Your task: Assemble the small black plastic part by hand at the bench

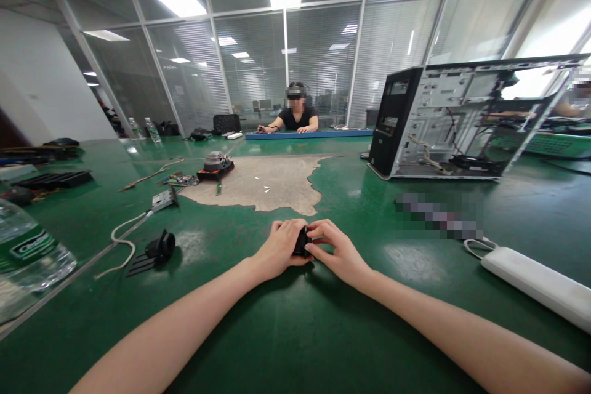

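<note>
Between my two hands, low over the green table (295, 326), is a small black part (301, 242), mostly covered by fingers, so I cannot make out its kind. My left hand (282, 249) wraps around its left side, thumb below and fingers over the top. From the right, the fingertips of my right hand (336, 250) pinch at its edge. Off to the left lies a black plastic piece with a round end and flat prongs (159, 249). Near it a grey cable (120, 240) runs to a small metal bracket (164, 198).
An open computer case (429, 123) stands at the right, with a white power strip (535, 280) in front. A water bottle (32, 252) is at the left edge. A heatsink fan (216, 163) sits by a bare patch (277, 181). A person (298, 116) sits opposite.
</note>
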`<state>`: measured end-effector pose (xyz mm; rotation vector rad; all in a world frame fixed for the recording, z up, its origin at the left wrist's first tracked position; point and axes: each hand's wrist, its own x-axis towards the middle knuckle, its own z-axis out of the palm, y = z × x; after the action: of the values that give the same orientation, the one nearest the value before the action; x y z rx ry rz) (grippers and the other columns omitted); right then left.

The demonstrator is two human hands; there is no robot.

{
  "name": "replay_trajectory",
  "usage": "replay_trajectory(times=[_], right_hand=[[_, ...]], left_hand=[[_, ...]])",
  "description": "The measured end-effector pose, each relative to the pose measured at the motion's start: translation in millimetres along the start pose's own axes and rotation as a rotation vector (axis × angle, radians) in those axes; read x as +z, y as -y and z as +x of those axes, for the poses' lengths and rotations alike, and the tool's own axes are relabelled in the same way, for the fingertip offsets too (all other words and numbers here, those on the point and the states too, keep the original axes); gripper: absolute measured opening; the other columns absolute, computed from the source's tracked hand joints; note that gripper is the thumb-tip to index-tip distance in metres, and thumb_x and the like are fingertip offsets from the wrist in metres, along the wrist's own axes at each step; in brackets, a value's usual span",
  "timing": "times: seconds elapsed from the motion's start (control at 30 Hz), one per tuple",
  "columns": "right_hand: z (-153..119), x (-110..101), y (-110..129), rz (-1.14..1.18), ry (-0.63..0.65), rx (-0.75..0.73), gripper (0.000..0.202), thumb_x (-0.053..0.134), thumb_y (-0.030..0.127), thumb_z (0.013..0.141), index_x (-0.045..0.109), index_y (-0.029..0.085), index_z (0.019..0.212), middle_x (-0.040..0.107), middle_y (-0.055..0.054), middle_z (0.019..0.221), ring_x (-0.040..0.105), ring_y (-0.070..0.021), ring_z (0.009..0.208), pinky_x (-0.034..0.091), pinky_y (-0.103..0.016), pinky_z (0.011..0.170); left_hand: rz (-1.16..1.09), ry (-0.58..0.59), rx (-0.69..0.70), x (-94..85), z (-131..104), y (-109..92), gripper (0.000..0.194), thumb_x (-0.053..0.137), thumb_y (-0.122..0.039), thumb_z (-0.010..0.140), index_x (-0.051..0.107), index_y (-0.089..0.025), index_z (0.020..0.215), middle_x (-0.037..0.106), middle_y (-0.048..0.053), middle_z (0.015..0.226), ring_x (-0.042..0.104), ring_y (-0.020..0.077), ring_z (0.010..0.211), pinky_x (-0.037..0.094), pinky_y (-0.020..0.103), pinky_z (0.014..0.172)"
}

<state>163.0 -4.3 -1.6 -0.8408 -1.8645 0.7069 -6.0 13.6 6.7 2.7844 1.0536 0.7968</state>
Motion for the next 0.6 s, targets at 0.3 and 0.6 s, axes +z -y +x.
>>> replay_trajectory(times=[0.3, 0.6], right_hand=[[0.9, 0.7, 1.3, 0.167, 0.111, 0.190, 0.023, 0.055, 0.020, 0.074, 0.044, 0.020, 0.094, 0.053, -0.001, 0.089, 0.057, -0.0120, 0.076, 0.050, -0.030, 0.071], [2.0, 1.5, -1.4, 0.097, 0.007, 0.077, 0.013, 0.054, 0.021, 0.074, 0.049, 0.020, 0.086, 0.049, -0.002, 0.092, 0.053, -0.0144, 0.088, 0.050, -0.030, 0.075]], left_hand=[[0.013, 0.009, -0.002, 0.6, 0.6, 1.1, 0.056, 0.064, -0.029, 0.066, 0.032, -0.020, 0.111, 0.049, 0.007, 0.108, 0.046, 0.0228, 0.097, 0.028, 0.035, 0.082], [0.015, -0.010, 0.001, 0.3, -0.1, -0.3, 0.053, 0.061, -0.033, 0.068, 0.032, -0.020, 0.111, 0.050, 0.006, 0.106, 0.046, 0.0223, 0.097, 0.028, 0.035, 0.082]])
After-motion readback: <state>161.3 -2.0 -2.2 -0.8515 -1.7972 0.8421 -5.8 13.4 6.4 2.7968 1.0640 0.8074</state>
